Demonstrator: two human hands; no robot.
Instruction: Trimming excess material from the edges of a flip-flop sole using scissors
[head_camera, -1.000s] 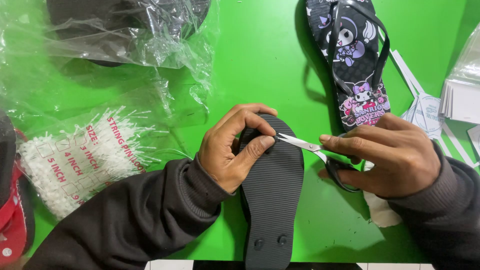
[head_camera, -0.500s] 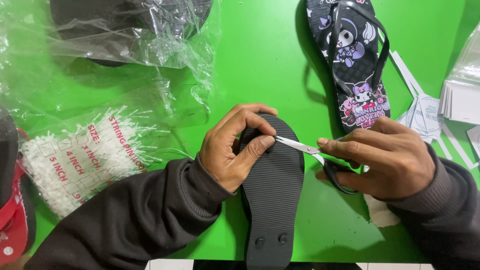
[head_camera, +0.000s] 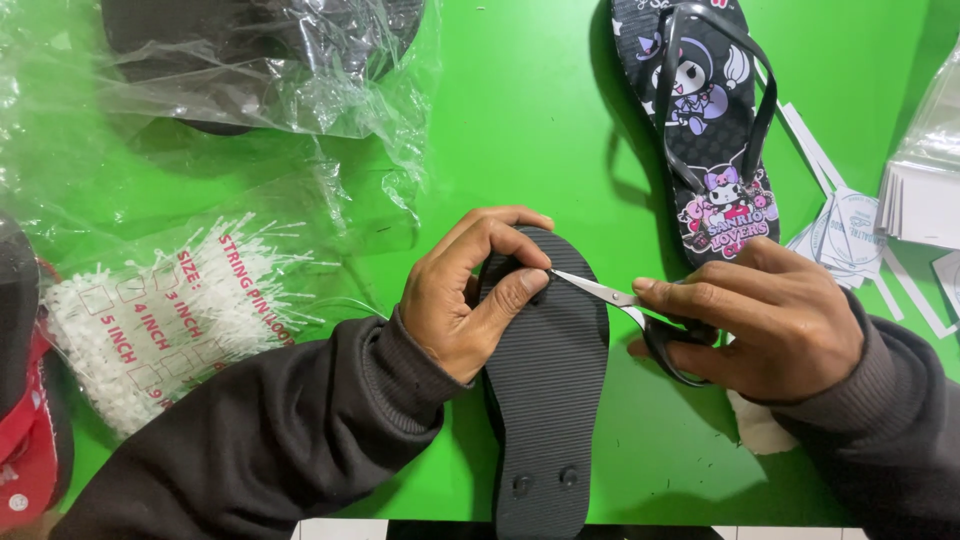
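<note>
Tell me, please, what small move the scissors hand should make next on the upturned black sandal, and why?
Probably close the scissors for a small snip. The right hand has their tips right at the spot that the left hand pinches near the toe of the sole-up black sandal, so the blades seem placed. What is pinched there is too small to tell.

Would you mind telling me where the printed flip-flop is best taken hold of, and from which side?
Grip the printed flip-flop by its black Y-strap, coming from above. It lies sole down on the green table, so the strap arches up clear of the footbed, with a gap for fingers. The flat edges offer less purchase.
</note>
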